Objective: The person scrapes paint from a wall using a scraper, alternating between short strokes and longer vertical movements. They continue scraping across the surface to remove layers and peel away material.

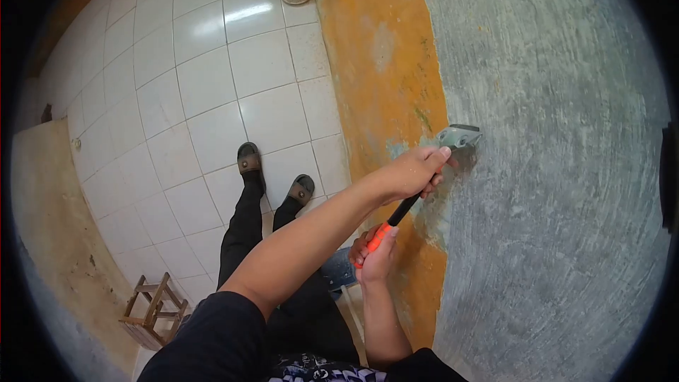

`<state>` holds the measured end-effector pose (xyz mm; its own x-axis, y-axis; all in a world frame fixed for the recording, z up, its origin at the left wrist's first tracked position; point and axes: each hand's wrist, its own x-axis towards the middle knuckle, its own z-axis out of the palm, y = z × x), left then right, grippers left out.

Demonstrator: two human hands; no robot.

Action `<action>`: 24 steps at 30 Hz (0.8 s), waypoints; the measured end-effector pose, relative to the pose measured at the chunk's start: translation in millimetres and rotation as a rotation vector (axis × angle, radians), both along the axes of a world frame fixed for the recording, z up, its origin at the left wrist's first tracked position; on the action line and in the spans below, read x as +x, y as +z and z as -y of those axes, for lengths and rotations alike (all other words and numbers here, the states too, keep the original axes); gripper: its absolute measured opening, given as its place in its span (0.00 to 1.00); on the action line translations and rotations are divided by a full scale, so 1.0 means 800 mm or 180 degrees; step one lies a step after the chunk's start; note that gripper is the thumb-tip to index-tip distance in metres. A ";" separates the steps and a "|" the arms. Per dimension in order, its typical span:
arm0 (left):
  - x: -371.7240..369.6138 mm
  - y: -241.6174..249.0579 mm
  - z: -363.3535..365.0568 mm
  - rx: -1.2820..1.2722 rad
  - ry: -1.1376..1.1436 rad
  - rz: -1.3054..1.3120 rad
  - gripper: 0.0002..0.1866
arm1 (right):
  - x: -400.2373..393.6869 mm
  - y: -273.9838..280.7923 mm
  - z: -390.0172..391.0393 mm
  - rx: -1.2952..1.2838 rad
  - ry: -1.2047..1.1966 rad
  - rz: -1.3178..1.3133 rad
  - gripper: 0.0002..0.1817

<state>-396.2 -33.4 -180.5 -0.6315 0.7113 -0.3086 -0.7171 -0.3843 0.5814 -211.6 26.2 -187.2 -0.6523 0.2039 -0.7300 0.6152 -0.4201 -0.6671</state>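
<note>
Grip closed by left hand (pixel 419 170) and right hand (pixel 378 258), an orange-handled metal scraper (pixel 456 137) is best kept flat near the edge of rough grey plaster (pixel 559 170).

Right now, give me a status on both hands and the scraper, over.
Left hand closed on scraper near its head. Right hand closed on orange grip. Head at gray wall surface, contact unclear. Wooden stool well apart from both hands.
</note>
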 end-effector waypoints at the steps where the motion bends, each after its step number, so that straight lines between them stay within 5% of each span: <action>1: -0.003 0.000 0.002 -0.0008 -0.0013 0.0040 0.26 | -0.004 0.002 0.003 0.0001 0.0007 0.0000 0.32; 24: -0.043 -0.013 0.020 -0.0520 0.0119 -0.0469 0.28 | -0.046 -0.019 0.046 0.0646 -0.0073 0.0092 0.35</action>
